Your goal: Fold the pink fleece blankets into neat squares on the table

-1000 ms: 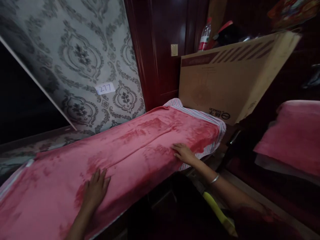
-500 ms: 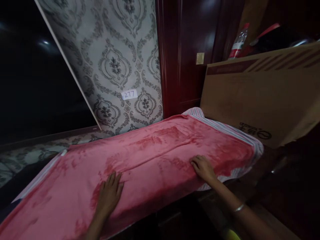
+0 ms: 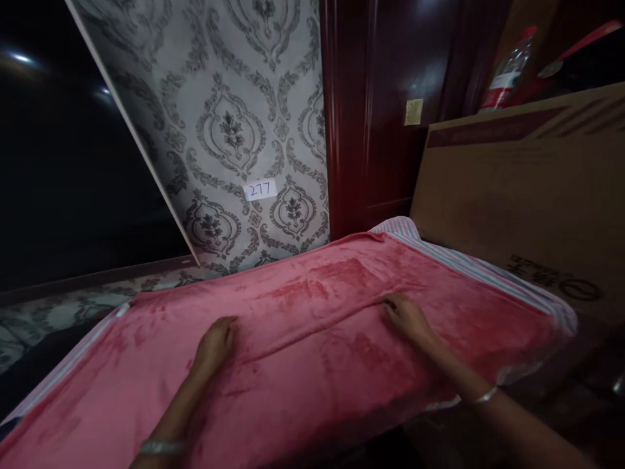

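A pink plush blanket (image 3: 303, 365) lies spread over a surface, with a long raised crease running across its middle. My left hand (image 3: 213, 344) rests on the blanket just left of that crease, its fingers curled down into the cloth. At the crease's right end, my right hand (image 3: 404, 315) has its bent fingers closed on the fabric; the fingertips are partly hidden. A striped cloth (image 3: 449, 254) shows from under the blanket along its right and far corner.
Behind the blanket is a patterned wall with a paper label (image 3: 260, 189) reading 277. A dark screen (image 3: 83, 163) stands on the left. At the right a large cardboard box (image 3: 512, 189) rises beside the blanket, with a plastic bottle (image 3: 508, 75) behind its top edge.
Both hands have moved away from me across the blanket toward the crease. Their fingers, stretched flatter before, are now curled into the cloth. The view has shifted slightly left.
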`<state>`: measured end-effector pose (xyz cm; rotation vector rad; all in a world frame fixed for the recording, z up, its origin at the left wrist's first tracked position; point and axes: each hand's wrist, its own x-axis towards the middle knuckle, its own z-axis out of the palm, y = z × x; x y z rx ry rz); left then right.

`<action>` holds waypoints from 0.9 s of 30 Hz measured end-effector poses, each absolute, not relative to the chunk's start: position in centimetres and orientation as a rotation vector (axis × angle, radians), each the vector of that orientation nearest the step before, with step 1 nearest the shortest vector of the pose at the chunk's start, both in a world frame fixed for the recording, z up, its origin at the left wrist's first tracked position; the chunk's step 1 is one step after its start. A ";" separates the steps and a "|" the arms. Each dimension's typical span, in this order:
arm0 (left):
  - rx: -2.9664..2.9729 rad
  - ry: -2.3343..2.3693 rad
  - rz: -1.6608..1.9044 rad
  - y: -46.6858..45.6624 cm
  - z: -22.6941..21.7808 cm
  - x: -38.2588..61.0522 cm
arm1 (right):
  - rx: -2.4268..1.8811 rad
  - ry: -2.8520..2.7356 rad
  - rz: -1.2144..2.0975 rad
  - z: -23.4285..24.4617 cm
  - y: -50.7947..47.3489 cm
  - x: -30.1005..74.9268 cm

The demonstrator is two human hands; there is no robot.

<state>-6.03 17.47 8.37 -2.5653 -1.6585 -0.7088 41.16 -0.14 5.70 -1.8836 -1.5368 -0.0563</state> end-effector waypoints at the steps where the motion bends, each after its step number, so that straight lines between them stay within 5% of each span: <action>1: -2.557 -1.690 -0.664 18.9 9.3 -5.1 | -1.883 -1.550 -0.040 6.3 1.5 41.5; 16: -2.541 -1.904 -0.432 36.2 9.9 -1.6 | -1.833 -1.754 0.036 7.2 24.8 41.1; 27: -2.460 -1.919 -0.333 38.8 11.0 -1.7 | -1.763 -2.067 0.151 7.7 34.3 37.0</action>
